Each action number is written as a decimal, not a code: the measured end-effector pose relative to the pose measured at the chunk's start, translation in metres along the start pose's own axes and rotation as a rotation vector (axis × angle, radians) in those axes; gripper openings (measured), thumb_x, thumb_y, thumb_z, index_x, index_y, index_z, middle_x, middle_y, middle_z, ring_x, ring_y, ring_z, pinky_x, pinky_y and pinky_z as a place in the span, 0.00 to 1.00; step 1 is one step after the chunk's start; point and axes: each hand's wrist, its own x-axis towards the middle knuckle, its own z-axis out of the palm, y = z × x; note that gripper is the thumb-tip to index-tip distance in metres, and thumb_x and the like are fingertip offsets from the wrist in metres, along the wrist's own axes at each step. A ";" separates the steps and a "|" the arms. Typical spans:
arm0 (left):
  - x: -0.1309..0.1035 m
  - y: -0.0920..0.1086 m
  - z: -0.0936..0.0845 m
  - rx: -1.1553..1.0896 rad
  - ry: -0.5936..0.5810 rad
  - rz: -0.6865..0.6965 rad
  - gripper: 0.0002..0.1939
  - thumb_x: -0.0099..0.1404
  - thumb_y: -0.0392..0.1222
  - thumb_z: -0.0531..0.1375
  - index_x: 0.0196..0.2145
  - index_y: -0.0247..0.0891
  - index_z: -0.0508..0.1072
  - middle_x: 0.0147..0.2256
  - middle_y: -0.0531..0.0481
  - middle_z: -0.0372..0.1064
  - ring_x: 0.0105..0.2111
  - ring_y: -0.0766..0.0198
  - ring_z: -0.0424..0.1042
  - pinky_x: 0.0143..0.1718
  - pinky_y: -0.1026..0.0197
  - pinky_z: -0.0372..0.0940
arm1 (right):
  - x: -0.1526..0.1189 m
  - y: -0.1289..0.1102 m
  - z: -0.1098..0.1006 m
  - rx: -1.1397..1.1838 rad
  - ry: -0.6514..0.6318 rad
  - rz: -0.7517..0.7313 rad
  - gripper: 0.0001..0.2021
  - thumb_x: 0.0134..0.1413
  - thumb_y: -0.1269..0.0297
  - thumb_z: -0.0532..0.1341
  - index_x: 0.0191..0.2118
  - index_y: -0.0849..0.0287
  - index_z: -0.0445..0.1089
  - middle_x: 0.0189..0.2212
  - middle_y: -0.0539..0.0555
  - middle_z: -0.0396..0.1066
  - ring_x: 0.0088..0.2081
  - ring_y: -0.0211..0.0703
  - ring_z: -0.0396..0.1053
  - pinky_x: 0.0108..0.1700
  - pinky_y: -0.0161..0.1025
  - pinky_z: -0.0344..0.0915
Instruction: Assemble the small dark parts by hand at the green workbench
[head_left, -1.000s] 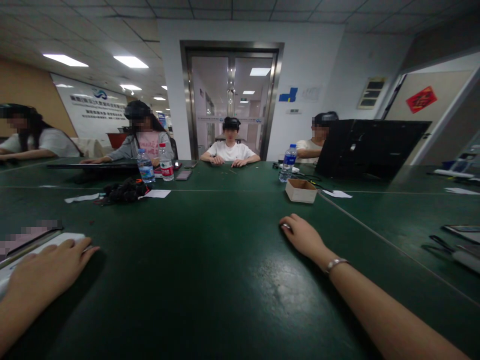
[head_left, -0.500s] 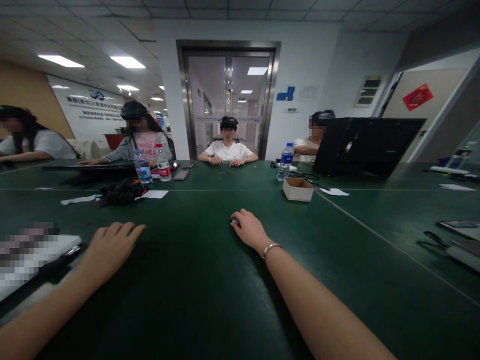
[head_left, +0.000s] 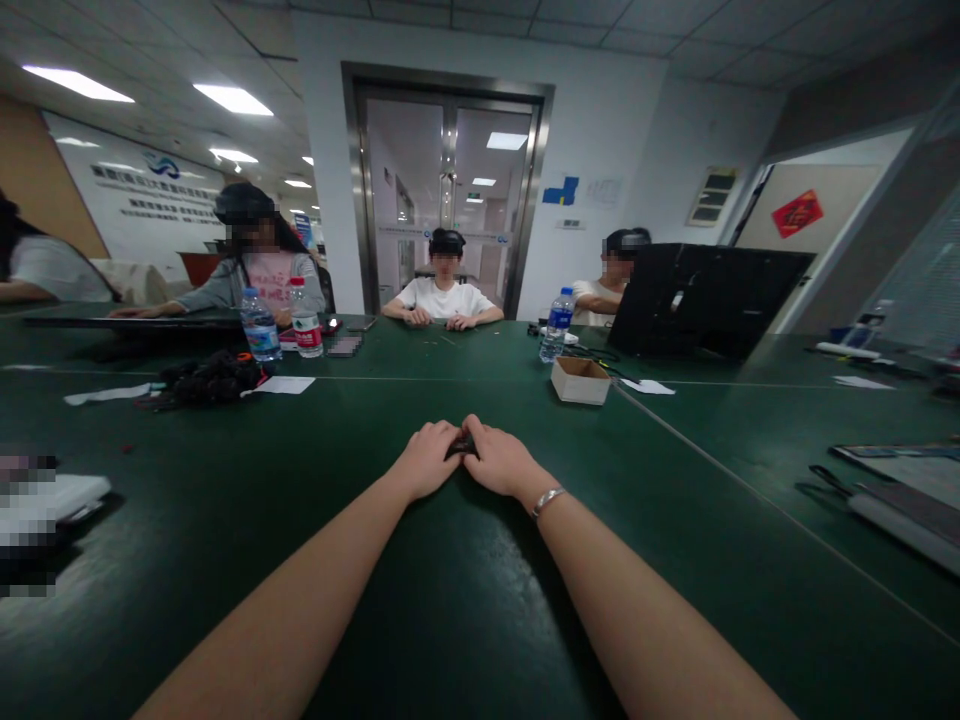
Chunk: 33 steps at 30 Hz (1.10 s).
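- Right now both hands meet at the table's middle — left hand [head_left: 426, 462] and right hand [head_left: 501, 463] curled, fingertips closing on a small dark object [head_left: 462, 446] between them (too small to identify).
- Judging by this, the step is gripping it from both sides; next calls for fine fingertip work.
- Farther off on the dark green table [head_left: 450, 600]: a cardboard box [head_left: 580, 380], water bottles [head_left: 259, 327], a laptop [head_left: 705, 300].
- Beyond — seated people, glass doors [head_left: 446, 190].

Three water bottles stand on the green table [head_left: 465, 600]: two together [head_left: 260, 326] [head_left: 306, 320] at the far left and one [head_left: 556, 326] right of centre. One cardboard box [head_left: 580, 380] sits near it, and four other people are seated around.
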 end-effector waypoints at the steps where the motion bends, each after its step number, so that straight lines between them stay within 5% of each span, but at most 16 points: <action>1: -0.001 -0.002 -0.001 -0.009 0.004 0.000 0.15 0.63 0.42 0.53 0.46 0.39 0.69 0.46 0.42 0.67 0.46 0.54 0.64 0.49 0.53 0.59 | 0.000 0.002 0.000 0.028 -0.009 -0.023 0.14 0.54 0.66 0.53 0.48 0.57 0.57 0.40 0.57 0.69 0.39 0.47 0.68 0.41 0.40 0.59; 8: -0.006 -0.003 -0.007 -0.135 0.054 -0.068 0.11 0.60 0.45 0.58 0.40 0.42 0.72 0.38 0.48 0.69 0.40 0.58 0.68 0.44 0.56 0.62 | 0.001 0.016 0.007 0.299 0.125 -0.129 0.26 0.48 0.76 0.54 0.55 0.58 0.54 0.49 0.59 0.63 0.47 0.43 0.64 0.50 0.40 0.59; 11: -0.006 -0.010 -0.007 -0.327 0.143 -0.173 0.14 0.58 0.44 0.60 0.42 0.42 0.69 0.36 0.49 0.70 0.36 0.61 0.70 0.39 0.58 0.64 | 0.004 0.017 0.012 0.402 0.205 -0.076 0.31 0.46 0.77 0.57 0.58 0.57 0.53 0.44 0.56 0.64 0.44 0.41 0.65 0.49 0.40 0.61; 17: -0.002 -0.027 -0.005 -0.632 0.206 -0.217 0.10 0.54 0.40 0.63 0.35 0.38 0.71 0.37 0.48 0.72 0.36 0.64 0.73 0.42 0.60 0.67 | 0.009 0.015 0.015 0.454 0.206 -0.010 0.12 0.45 0.75 0.61 0.39 0.59 0.69 0.36 0.52 0.68 0.37 0.39 0.66 0.43 0.39 0.64; 21: 0.000 -0.028 -0.004 -0.698 0.139 -0.171 0.11 0.54 0.34 0.62 0.38 0.38 0.72 0.38 0.48 0.74 0.38 0.64 0.73 0.46 0.59 0.67 | 0.008 0.014 0.013 0.408 0.196 -0.065 0.12 0.48 0.73 0.60 0.42 0.58 0.70 0.35 0.52 0.68 0.35 0.38 0.65 0.41 0.39 0.63; 33: 0.003 -0.034 0.003 -0.710 0.156 -0.146 0.13 0.54 0.38 0.64 0.39 0.37 0.72 0.36 0.48 0.73 0.37 0.63 0.73 0.43 0.59 0.67 | 0.009 0.013 0.017 0.404 0.244 -0.116 0.13 0.49 0.75 0.61 0.42 0.58 0.70 0.37 0.53 0.69 0.38 0.39 0.66 0.45 0.40 0.62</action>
